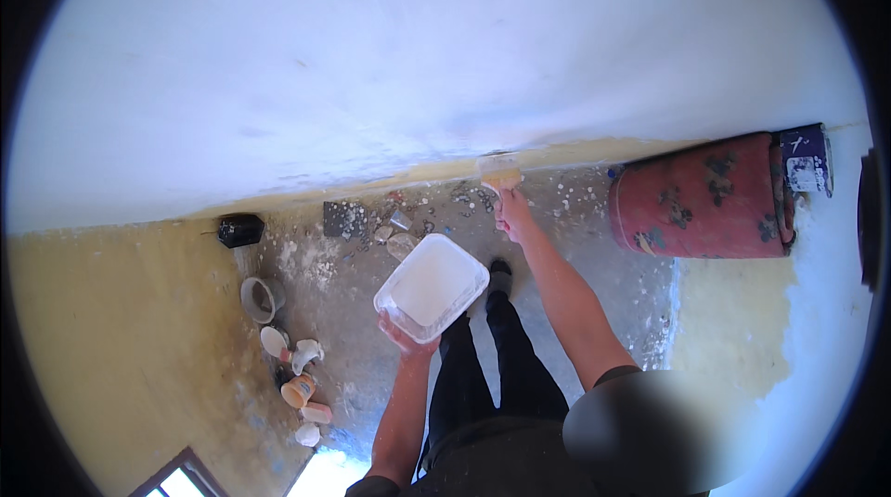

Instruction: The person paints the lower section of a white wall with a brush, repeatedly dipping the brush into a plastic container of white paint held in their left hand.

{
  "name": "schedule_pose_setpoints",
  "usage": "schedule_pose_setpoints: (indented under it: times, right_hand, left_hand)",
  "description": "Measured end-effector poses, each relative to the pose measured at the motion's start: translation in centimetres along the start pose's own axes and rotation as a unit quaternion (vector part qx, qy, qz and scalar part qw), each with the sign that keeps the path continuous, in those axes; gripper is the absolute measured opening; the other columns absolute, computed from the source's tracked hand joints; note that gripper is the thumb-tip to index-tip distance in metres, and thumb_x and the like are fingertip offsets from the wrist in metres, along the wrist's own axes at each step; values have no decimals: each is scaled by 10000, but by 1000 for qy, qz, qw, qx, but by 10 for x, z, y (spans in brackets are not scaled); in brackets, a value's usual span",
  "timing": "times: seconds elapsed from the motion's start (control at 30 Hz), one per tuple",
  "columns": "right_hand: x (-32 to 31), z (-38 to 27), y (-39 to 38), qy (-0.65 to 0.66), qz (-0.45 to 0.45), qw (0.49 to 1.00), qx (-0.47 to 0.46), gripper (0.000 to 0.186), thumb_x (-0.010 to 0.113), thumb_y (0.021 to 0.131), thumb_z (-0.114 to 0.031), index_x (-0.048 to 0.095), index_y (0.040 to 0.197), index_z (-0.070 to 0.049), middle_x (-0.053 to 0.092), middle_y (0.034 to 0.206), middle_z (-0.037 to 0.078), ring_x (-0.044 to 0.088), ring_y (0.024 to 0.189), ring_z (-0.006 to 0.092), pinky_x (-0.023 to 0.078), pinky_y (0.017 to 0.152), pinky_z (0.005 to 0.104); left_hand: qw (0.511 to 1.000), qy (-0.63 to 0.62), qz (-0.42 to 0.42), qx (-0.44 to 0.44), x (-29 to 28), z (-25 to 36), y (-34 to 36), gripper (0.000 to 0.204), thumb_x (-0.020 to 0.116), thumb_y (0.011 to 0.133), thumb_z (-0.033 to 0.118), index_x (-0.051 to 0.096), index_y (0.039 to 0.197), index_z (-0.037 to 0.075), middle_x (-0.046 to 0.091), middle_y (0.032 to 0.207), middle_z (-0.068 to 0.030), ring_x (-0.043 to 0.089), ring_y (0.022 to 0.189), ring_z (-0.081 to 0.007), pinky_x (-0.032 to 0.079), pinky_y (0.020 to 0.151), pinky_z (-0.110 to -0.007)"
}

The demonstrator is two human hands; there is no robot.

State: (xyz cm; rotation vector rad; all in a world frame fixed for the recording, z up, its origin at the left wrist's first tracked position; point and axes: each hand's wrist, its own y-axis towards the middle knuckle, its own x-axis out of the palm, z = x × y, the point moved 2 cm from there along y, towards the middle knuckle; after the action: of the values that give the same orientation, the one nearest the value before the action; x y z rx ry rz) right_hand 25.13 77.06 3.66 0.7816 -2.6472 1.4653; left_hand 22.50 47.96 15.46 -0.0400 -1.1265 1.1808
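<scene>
My left hand [408, 337] is closed on the near-left rim of a white rectangular tub [432, 285] that has pale paint or a similar white liquid in it. My right hand [510, 216] grips the handle of a wide, flat paintbrush [501, 173], whose whitened bristles point away from me. The bristle end is at the low yellow strip of the far wall [390, 79]; whether it presses on the surface I cannot tell. Above that strip the wall is coated white, with uneven darker patches low down.
A rolled red patterned mat [696, 200] stands at the right, beside a dark blue container [806, 161]. On the left are a black container [240, 230], a grey bucket [262, 299] and an orange-white tub [298, 391]. Rubble [402, 245] and white spatter lie on the floor.
</scene>
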Motion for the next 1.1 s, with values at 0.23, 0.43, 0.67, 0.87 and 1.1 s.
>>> schedule_pose_setpoints:
  times: [0.23, 0.43, 0.67, 0.87, 1.1]
  right_hand:
    - [50, -48, -36, -7, -12, 999, -32, 149, 445, 968, -282, 424, 991, -135, 406, 641, -15, 324, 389, 75, 255, 325, 242]
    - [55, -88, -146, -60, -22, 993, -99, 152, 445, 981, -285, 448, 1002, -134, 398, 634, -27, 310, 386, 47, 239, 322, 216]
    - [25, -37, -64, 5, -90, 967, -237, 149, 485, 980, -285, 456, 1049, -156, 419, 606, -42, 326, 398, 33, 236, 340, 209]
    - [-12, 34, 43, -10, -58, 984, -168, 134, 473, 983, -320, 446, 1018, -193, 412, 609, -42, 325, 377, 45, 231, 317, 217]
    - [-26, 97, 71, 32, -2, 998, -51, 118, 471, 964, -298, 431, 977, -188, 414, 623, -23, 328, 375, 68, 235, 312, 240]
  left_hand:
    - [1000, 1, 1, -2, -13, 1, -10, 803, 425, 812, 697, 385, 1401, 152, 456, 1384, -66, 439, 1268, -290, 369, 1026, -512]
    - [1000, -7, 2, -21, -22, -4, -4, 807, 462, 790, 682, 414, 1381, 134, 481, 1362, -89, 464, 1244, -336, 395, 1001, -538]
    - [998, 26, -20, -45, -52, -14, 12, 829, 453, 795, 686, 396, 1388, 108, 475, 1362, -113, 471, 1235, -343, 409, 992, -548]
    - [997, -10, -49, -62, -63, -20, 16, 825, 466, 791, 681, 413, 1376, 101, 492, 1346, -117, 491, 1217, -339, 433, 979, -522]
    - [999, -6, 17, -48, -102, -30, 9, 791, 479, 792, 675, 452, 1346, 111, 534, 1301, -97, 524, 1181, -313, 450, 961, -505]
